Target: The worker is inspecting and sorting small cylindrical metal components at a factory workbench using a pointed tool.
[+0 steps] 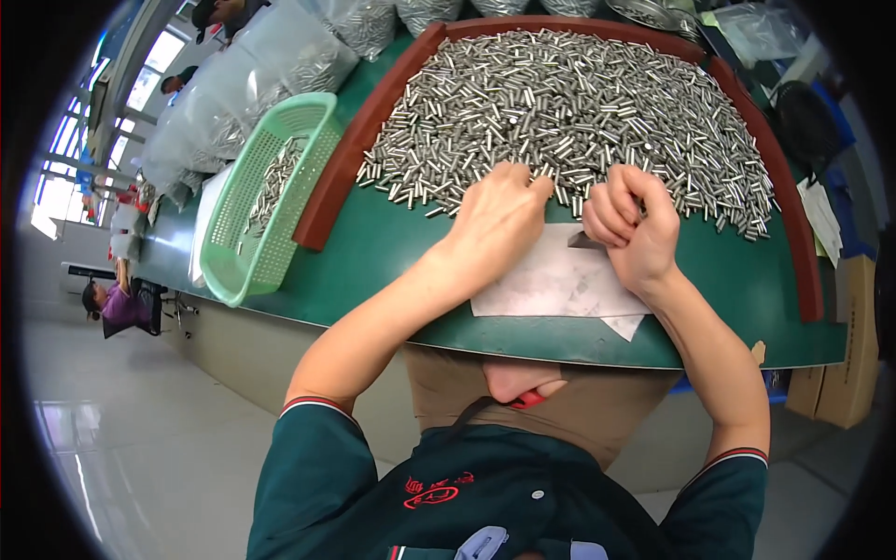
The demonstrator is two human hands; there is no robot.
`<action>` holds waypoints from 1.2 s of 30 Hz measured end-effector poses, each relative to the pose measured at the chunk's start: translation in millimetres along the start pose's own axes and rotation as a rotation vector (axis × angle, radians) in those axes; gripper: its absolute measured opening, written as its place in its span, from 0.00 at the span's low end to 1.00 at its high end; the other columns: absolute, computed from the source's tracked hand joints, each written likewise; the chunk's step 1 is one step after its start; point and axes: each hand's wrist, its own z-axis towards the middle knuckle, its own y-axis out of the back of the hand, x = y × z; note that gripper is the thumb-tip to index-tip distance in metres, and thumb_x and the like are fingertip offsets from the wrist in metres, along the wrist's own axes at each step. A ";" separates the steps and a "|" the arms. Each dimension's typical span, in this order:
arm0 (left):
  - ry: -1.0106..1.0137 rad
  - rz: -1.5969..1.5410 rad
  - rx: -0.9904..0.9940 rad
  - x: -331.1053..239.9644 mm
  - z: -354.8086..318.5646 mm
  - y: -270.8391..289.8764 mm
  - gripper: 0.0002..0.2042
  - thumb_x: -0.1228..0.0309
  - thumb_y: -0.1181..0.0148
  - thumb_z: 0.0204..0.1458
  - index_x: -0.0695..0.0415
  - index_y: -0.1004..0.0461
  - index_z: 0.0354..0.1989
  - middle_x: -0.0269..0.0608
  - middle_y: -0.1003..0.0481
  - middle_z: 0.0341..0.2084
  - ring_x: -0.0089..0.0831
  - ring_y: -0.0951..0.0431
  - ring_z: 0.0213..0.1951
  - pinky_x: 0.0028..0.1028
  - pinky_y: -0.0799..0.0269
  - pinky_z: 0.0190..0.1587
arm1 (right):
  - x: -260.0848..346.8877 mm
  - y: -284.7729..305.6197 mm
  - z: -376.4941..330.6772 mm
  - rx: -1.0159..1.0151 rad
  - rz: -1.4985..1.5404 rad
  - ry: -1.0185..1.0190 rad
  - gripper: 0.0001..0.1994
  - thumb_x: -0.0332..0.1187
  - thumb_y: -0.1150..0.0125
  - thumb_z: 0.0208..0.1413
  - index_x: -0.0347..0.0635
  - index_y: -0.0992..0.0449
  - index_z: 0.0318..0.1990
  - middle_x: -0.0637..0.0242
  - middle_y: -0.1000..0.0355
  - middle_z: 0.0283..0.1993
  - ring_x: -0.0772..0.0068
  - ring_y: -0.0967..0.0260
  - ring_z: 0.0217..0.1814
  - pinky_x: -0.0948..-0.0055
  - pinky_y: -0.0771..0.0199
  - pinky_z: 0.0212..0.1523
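Note:
A wide heap of short shiny metal pins covers the green tabletop ahead of me. My left hand is at the heap's near edge, its fingers curled down and closed among the pins; what they pinch, if anything, is hidden. Beside it, my right hand is closed with the fingers bent in, raised by the same edge. From under its fingers sticks a small dark flat piece, its kind not clear. A smudged white cloth or paper sheet lies on the table beneath and between both hands.
A reddish-brown wooden frame borders the heap. On the left stands a green perforated basket with pins inside. Clear bags of pins line the back left. Cardboard boxes stand at right. Another person sits far left.

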 end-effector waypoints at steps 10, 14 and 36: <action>-0.081 0.053 0.067 0.5 0.6 6.7 0.05 0.74 0.44 0.39 0.61 0.30 0.23 0.44 0.34 0.20 0.41 0.31 0.28 0.36 0.35 0.30 | 0.1 1.2 -1.3 0.007 -0.024 0.018 0.18 0.34 0.65 0.53 0.46 0.50 0.11 0.74 0.55 0.08 0.83 0.64 0.10 0.80 0.63 0.12; -0.255 0.162 0.043 2.8 9.5 4.2 0.05 0.76 0.44 0.36 0.59 0.35 0.17 0.40 0.36 0.18 0.36 0.32 0.25 0.32 0.34 0.28 | 1.6 0.5 -0.6 -0.016 -0.015 0.017 0.18 0.34 0.65 0.53 0.45 0.50 0.11 0.74 0.55 0.08 0.83 0.64 0.10 0.81 0.63 0.12; 0.328 -1.317 -0.392 16.6 18.8 -7.3 0.04 0.77 0.50 0.51 0.62 0.34 0.35 0.41 0.27 0.30 0.20 0.28 0.28 0.19 0.31 0.31 | -8.3 -20.8 3.3 0.163 -0.544 0.079 0.15 0.33 0.64 0.50 0.39 0.44 0.13 0.70 0.48 0.13 0.80 0.54 0.15 0.78 0.54 0.17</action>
